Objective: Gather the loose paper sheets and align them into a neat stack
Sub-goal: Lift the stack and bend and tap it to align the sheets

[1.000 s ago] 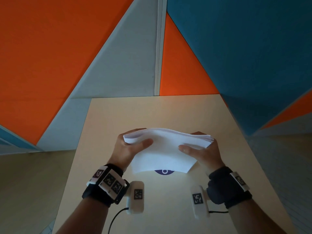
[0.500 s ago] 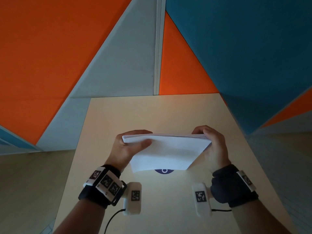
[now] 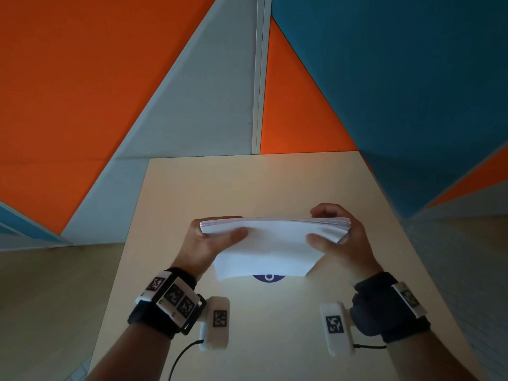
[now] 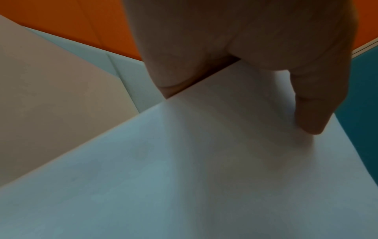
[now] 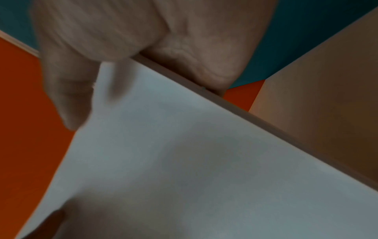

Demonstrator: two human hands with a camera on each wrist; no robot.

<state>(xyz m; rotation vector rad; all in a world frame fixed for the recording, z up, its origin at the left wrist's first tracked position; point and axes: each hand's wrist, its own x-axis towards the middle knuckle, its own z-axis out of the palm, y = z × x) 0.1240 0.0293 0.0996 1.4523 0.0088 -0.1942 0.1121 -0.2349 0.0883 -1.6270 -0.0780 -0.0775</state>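
A stack of white paper sheets (image 3: 272, 243) stands on its lower edge on the beige table (image 3: 247, 182), tilted toward me. My left hand (image 3: 209, 237) grips its left end, thumb on the near face and fingers behind. My right hand (image 3: 334, 232) grips the right end the same way, fingers curled over the top corner. The left wrist view has the thumb pressed on the paper (image 4: 204, 161). The right wrist view is blurred, with the thumb beside the stack's (image 5: 184, 161) edge. The sheet edges at the top right look slightly fanned.
A purple round mark (image 3: 268, 277) on the table peeks out under the stack's lower edge. Orange, grey and teal partition walls (image 3: 384, 78) stand behind and to the right of the table. The table's side edges (image 3: 123, 257) drop off on both sides.
The right hand moved from flat against the stack's right side to gripping the top right corner, thumb back on the near face. The stack straightened and its top edge evened out.
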